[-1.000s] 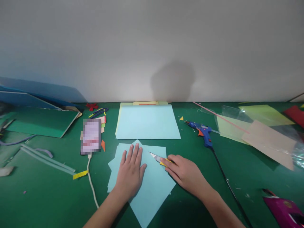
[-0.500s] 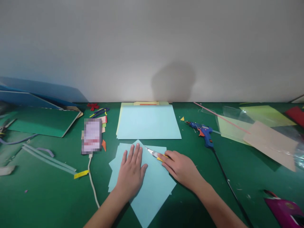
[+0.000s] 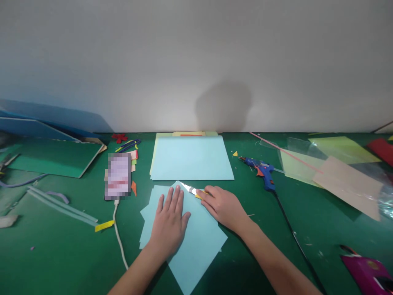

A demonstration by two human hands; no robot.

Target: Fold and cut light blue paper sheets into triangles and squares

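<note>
— What sort of place is this?
— A craft workspace: glue gun (image 3: 268,179), cutter (image 3: 193,191) and paper (image 3: 196,243) on the tabletop (image 3: 61,258).
— Home or workshop?
— Can't tell; behind it is a plain wall (image 3: 147,61).

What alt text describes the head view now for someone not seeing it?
The left hand lies flat on overlapping light blue sheets while the right hand holds a yellow knife, its tip near the uppermost sheet's far corner. Beyond lies a paper stack, with a pixelated device left and a blue glue gun right, on a green tabletop.
</note>
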